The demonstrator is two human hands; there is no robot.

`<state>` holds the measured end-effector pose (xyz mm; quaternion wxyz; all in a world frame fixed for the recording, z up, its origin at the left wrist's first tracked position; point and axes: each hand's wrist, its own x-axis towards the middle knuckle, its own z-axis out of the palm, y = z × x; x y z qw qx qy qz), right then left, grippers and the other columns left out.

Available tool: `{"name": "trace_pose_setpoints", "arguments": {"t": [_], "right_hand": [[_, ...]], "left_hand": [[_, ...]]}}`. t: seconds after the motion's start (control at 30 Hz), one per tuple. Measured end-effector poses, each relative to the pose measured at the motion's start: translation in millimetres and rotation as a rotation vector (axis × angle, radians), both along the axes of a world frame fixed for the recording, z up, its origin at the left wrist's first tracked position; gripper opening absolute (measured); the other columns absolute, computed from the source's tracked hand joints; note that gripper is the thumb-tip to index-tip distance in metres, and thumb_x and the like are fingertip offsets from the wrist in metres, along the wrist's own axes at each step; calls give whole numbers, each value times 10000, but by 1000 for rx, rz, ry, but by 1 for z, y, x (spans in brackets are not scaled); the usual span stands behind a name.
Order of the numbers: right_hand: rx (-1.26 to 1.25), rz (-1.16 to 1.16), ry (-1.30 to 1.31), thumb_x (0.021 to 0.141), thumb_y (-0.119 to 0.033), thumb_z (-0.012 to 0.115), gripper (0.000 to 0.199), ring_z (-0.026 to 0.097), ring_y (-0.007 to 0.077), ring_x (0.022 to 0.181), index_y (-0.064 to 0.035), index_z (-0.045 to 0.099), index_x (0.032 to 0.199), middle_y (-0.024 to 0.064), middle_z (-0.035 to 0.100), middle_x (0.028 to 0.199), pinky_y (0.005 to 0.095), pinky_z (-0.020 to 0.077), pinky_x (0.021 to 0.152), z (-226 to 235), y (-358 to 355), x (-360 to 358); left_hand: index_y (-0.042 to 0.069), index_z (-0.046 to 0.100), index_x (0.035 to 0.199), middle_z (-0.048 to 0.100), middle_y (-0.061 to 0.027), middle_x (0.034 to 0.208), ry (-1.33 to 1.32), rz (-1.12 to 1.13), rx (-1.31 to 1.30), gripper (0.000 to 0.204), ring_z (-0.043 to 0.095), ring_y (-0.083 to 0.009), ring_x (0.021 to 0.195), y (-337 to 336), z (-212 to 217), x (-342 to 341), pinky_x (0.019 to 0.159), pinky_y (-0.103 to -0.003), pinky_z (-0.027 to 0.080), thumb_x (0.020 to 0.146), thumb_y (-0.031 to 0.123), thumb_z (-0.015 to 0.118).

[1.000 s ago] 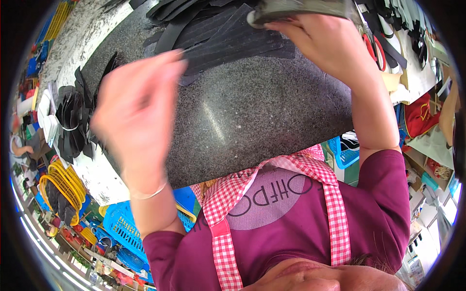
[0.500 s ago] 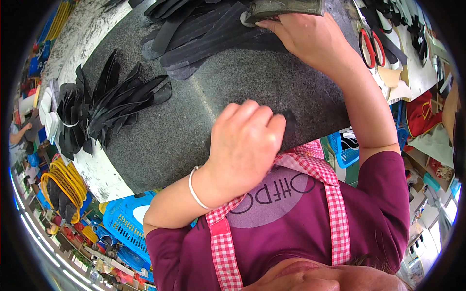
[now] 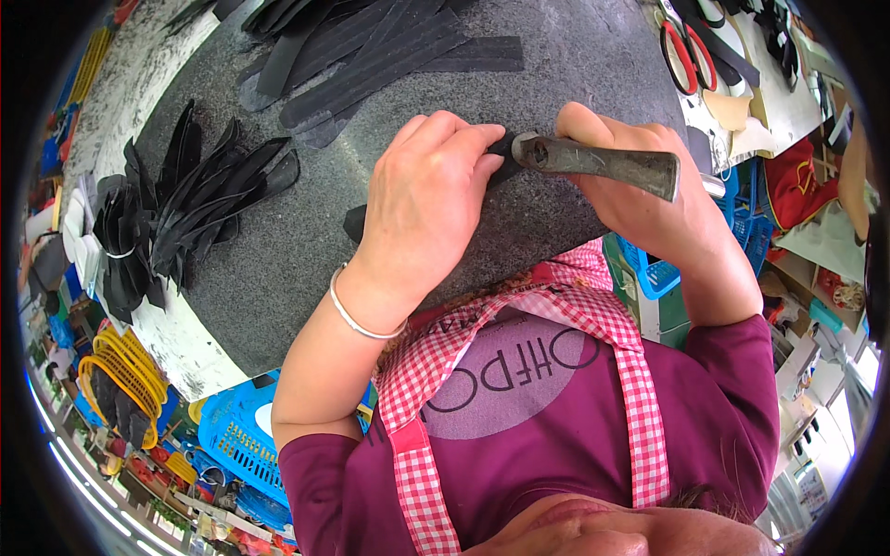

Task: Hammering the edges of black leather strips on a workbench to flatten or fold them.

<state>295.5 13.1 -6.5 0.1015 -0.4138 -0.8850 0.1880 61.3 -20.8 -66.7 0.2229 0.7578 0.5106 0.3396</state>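
Pinching a black strip [image 3: 502,172], the left hand [image 3: 422,199] sits over a slab [image 3: 264,269]; the right hand [image 3: 640,206] clasps a hammer [image 3: 603,163].

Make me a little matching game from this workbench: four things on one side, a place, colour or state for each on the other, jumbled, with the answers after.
Things
1. Hammer
2. Scissors
3. Bracelet
4. Black strip

Descriptions
A. White
B. Partly covered by the left hand
C. Held in the right hand
D. Red-handled

Pairs: 1-C, 2-D, 3-A, 4-B
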Motion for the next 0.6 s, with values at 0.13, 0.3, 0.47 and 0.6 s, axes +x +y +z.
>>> {"name": "trace_pose_setpoints", "arguments": {"t": [0.13,0.3,0.47,0.6], "right_hand": [[-43,-44,73,966,-117,739,211,687,474,766,-98,549,1057,187,671,797,540,513,588,-9,-1,4],[-42,-5,-18,988,-145,761,216,700,451,762,-96,569,1074,184,653,779,523,511,589,-6,8,9],[197,-61,126,989,-174,753,194,697,416,686,-102,612,1101,166,642,719,508,522,568,6,12,-6],[63,24,-76,943,-81,777,191,689,413,721,-59,625,1057,162,644,784,496,501,595,0,13,-3]], "left_hand": [[22,818,1061,712,-87,966,-8,-23,40,210,688,-306,919,-2,-8,1,821,-418,591,852,33,815],[43,824,1043,699,-58,960,115,-62,155,221,678,-260,891,-4,-7,0,798,-383,595,831,62,764],[60,826,1054,724,-68,963,254,-71,256,246,699,-272,870,-8,3,2,767,-388,598,815,1,820],[48,802,1059,697,-49,981,159,-63,195,244,687,-247,915,-7,-8,-6,791,-364,602,833,74,715]]}}
